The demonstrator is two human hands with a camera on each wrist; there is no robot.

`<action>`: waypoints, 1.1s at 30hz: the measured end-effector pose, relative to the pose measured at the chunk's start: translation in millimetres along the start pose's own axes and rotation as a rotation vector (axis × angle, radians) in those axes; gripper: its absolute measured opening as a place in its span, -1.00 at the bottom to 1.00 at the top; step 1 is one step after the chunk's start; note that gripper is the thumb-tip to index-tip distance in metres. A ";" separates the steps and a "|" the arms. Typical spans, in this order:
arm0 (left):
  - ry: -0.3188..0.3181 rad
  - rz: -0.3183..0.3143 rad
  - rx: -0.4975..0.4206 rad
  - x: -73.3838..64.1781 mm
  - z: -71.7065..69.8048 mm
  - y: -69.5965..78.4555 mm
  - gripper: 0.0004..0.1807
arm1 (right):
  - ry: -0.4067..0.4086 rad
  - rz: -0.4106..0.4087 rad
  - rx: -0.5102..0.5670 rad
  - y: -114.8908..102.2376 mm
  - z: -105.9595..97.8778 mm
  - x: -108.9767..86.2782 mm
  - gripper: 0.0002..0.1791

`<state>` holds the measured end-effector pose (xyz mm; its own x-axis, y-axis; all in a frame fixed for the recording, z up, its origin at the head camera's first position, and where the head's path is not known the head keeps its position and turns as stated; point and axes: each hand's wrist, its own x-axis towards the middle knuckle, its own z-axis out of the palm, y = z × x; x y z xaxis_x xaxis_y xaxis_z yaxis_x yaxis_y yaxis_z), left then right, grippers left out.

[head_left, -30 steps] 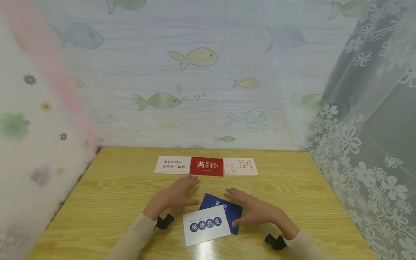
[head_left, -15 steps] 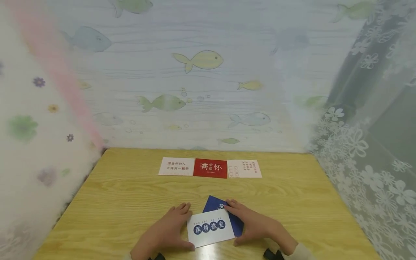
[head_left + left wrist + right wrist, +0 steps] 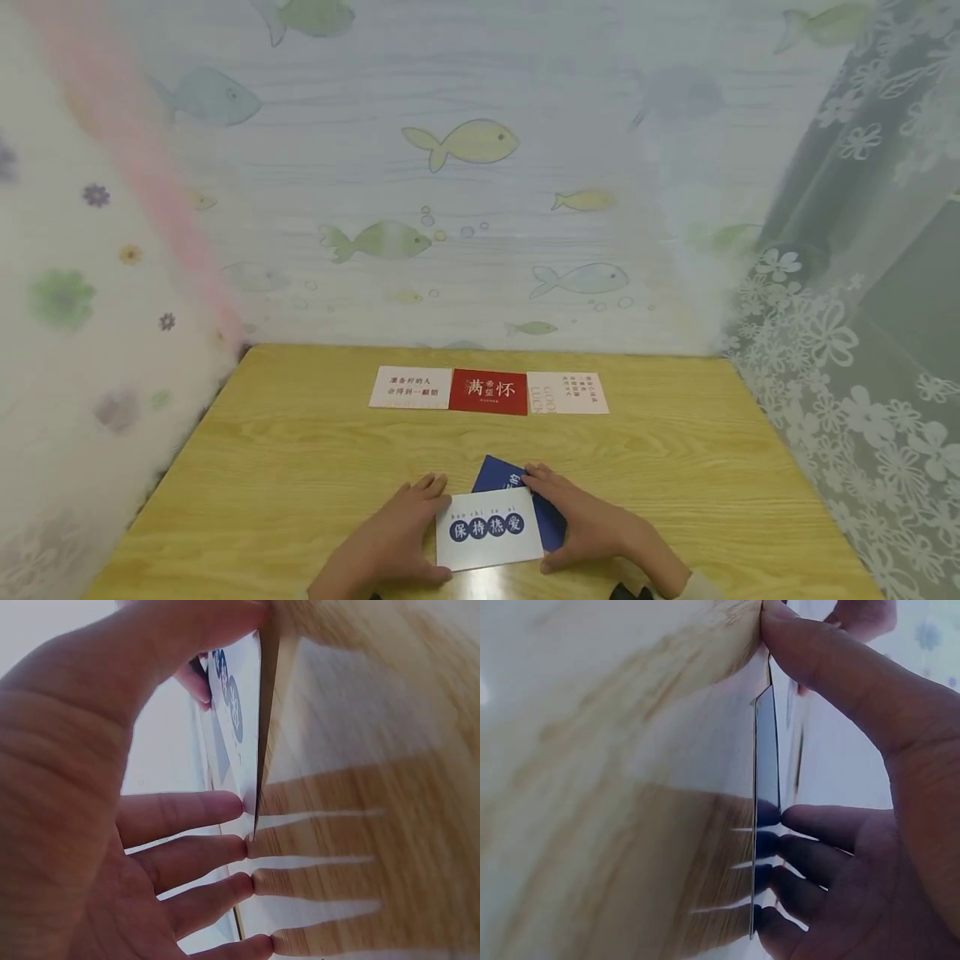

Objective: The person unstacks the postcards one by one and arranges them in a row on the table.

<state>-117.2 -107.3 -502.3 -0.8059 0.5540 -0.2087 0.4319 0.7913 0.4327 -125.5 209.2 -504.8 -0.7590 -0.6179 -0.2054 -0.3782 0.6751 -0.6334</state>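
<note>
A white card [image 3: 489, 550] with a row of dark blue circles bearing white characters lies over a dark blue card [image 3: 495, 475], whose top corner and right side show. My left hand [image 3: 393, 533] is at the white card's left edge, thumb at the near corner and fingertips by the far one. In the left wrist view, its extended fingers point at the edge of the white card [image 3: 241, 742]. At the right, my right hand [image 3: 596, 523] has its thumb by the white card's near corner. Its fingertips touch the blue card [image 3: 767, 750] in the right wrist view.
Toward the back of the wooden table [image 3: 300, 450], three cards lie in a row: a white one [image 3: 410, 400], a red one [image 3: 489, 404] and another white one [image 3: 570, 400]. Fish-patterned cloth [image 3: 480, 208] hangs behind, with a lace curtain [image 3: 817, 350] at the right.
Both hands have come nearer and closed in around the two cards, from hovering above them. The white card has turned slightly, its lower edge now more level. The back row of cards lies as before.
</note>
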 end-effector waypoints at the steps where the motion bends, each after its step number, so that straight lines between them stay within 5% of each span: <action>1: 0.003 -0.001 -0.006 -0.1 0.5 -0.3 0.02 | -0.001 0.001 0.001 -0.3 -0.3 -0.3 0.18; 7: 0.032 0.011 -0.009 0.4 1.6 -4.2 0.05 | 0.009 -0.010 0.008 0.4 1.9 -1.0 0.17; 19: 0.187 0.139 0.069 0.2 1.0 -13.0 -0.03 | 0.041 0.000 -0.053 -0.3 6.0 -1.6 0.15; 27: 0.252 0.168 0.083 -2.7 1.2 -15.3 0.00 | 0.158 -0.052 -0.242 -5.9 7.6 -4.2 0.13; 33: 0.335 0.201 0.118 -5.2 0.2 -22.7 0.13 | 0.273 -0.118 -0.255 -6.8 5.3 -6.2 0.14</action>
<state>-122.8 -128.1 -511.2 -0.7797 0.6011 0.1755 0.6220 0.7109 0.3282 -115.4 206.2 -503.1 -0.8023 -0.5908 0.0853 -0.5650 0.7053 -0.4282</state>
